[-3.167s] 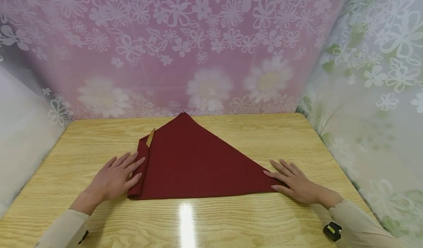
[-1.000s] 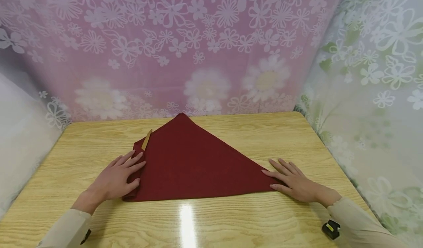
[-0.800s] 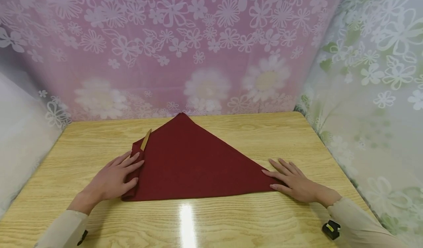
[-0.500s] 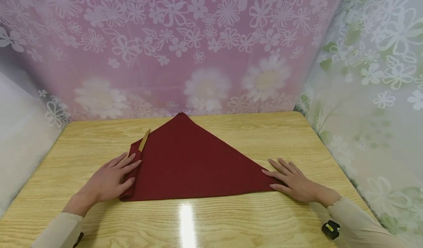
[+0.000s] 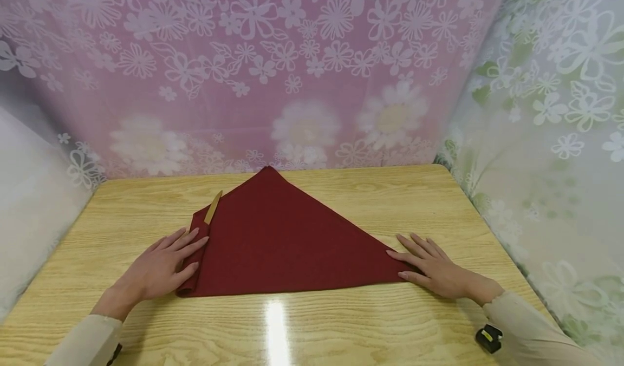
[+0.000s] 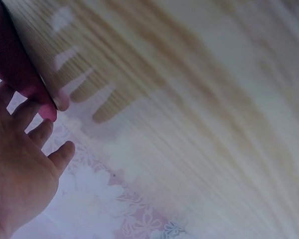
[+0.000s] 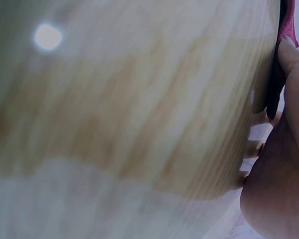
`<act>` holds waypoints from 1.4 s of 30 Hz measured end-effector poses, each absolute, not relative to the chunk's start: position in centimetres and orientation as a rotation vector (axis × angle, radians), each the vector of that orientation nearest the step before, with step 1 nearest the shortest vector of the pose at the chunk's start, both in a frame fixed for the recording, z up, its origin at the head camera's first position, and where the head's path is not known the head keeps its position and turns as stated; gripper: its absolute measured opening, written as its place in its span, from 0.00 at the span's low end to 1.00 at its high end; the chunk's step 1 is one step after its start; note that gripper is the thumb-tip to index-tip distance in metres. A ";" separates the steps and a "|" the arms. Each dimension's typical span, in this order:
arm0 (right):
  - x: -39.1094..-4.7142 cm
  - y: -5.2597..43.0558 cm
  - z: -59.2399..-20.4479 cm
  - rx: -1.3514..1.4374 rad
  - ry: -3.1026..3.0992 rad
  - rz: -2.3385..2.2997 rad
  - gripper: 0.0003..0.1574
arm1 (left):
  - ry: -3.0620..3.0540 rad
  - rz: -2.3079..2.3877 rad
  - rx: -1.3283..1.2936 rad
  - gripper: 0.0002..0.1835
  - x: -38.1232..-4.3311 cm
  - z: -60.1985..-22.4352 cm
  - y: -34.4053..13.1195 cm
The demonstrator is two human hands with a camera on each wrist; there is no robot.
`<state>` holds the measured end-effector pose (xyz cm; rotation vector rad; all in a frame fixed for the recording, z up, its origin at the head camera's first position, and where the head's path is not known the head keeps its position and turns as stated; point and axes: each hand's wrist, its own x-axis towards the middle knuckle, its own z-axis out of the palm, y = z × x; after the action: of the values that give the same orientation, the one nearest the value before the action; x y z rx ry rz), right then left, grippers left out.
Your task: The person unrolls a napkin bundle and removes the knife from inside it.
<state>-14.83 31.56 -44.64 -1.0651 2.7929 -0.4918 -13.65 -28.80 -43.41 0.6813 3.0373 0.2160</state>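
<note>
A dark red cloth point(image 5: 292, 236), folded into a rough triangle, lies on the wooden table, its peak at the far edge. Its left side is turned over into a narrow roll point(image 5: 192, 257). From the roll's far end sticks a flat, tan, pointed piece point(image 5: 213, 208) like a wooden blade; its other end is hidden. My left hand point(image 5: 158, 268) rests on the roll with fingers spread. At the opposite corner, my right hand point(image 5: 439, 271) lies flat, thumb and index finger touching the cloth. Each wrist view shows a hand at the cloth's edge.
The table point(image 5: 341, 322) has a pale wood grain and a bright light reflection near its front. A pink flowered curtain point(image 5: 312, 73) hangs right behind it. Pale flowered sheeting point(image 5: 560, 138) stands along the right side. A small black device point(image 5: 489, 338) is by the right sleeve.
Over about three seconds, my left hand has shifted slightly left, along with the roll and the tan piece. My right hand stays at its corner. The last half second shows almost no movement.
</note>
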 end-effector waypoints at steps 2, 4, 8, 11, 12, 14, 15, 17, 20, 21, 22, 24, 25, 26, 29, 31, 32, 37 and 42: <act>-14.8 31.6 -44.6 -1.069 2.794 -0.491 0.29 | 3.033 0.223 0.680 0.30 -13.6 -43.5 -28.8; -14.8 31.6 -44.6 -1.071 2.795 -0.491 0.29 | 3.032 0.228 0.682 0.30 -13.6 -43.5 -28.8; -14.7 31.6 -44.6 -1.068 2.793 -0.496 0.29 | 3.029 0.235 0.690 0.30 -13.7 -43.6 -28.7; -14.7 31.6 -44.6 -1.068 2.793 -0.496 0.29 | 3.027 0.229 0.687 0.30 -13.8 -43.5 -28.6; -14.7 31.7 -44.6 -1.065 2.793 -0.494 0.29 | 3.027 0.223 0.683 0.30 -13.8 -43.5 -28.5; -14.7 31.7 -44.7 -1.068 2.795 -0.499 0.29 | 3.036 0.200 0.683 0.30 -13.8 -43.3 -28.4; -14.7 31.7 -44.7 -1.068 2.796 -0.500 0.29 | 3.045 0.183 0.686 0.30 -13.7 -43.2 -28.2; -14.7 31.8 -44.7 -1.065 2.796 -0.498 0.29 | 3.071 0.150 0.708 0.30 -13.7 -43.1 -27.9; -14.6 31.8 -44.7 -1.064 2.800 -0.499 0.29 | 3.106 0.121 0.759 0.29 -13.7 -42.8 -27.2; -14.6 31.8 -44.7 -1.063 2.800 -0.498 0.29 | 3.114 0.118 0.775 0.29 -13.8 -42.8 -26.9; -14.6 31.8 -44.7 -1.063 2.801 -0.497 0.29 | 3.118 0.117 0.791 0.29 -13.8 -42.8 -26.7; -14.7 31.8 -44.8 -1.065 2.804 -0.495 0.29 | 3.119 0.121 0.818 0.29 -13.9 -42.7 -26.1; -14.7 31.8 -44.8 -1.065 2.805 -0.493 0.29 | 3.116 0.122 0.830 0.28 -14.0 -42.7 -25.9; -14.7 31.8 -44.8 -1.067 2.805 -0.492 0.29 | 3.111 0.118 0.840 0.28 -14.1 -42.7 -25.7; -14.8 31.7 -44.8 -1.069 2.802 -0.495 0.29 | 3.094 0.109 0.867 0.27 -14.2 -42.9 -25.3; -14.8 31.7 -44.8 -1.069 2.798 -0.499 0.29 | 3.082 0.101 0.874 0.27 -14.2 -43.0 -25.3; -14.8 31.6 -44.8 -1.069 2.797 -0.501 0.29 | 3.080 0.098 0.873 0.26 -14.1 -43.1 -25.3; -14.7 31.5 -44.7 -1.067 2.791 -0.503 0.29 | 3.080 0.083 0.860 0.25 -14.0 -43.4 -25.8; -14.7 31.5 -44.5 -1.055 2.787 -0.507 0.29 | 3.084 0.080 0.864 0.25 -13.9 -43.1 -26.2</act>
<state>-14.75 31.47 -44.53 -1.0547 2.7872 -0.5068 -13.88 -26.20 -43.13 0.8642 3.0845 0.0799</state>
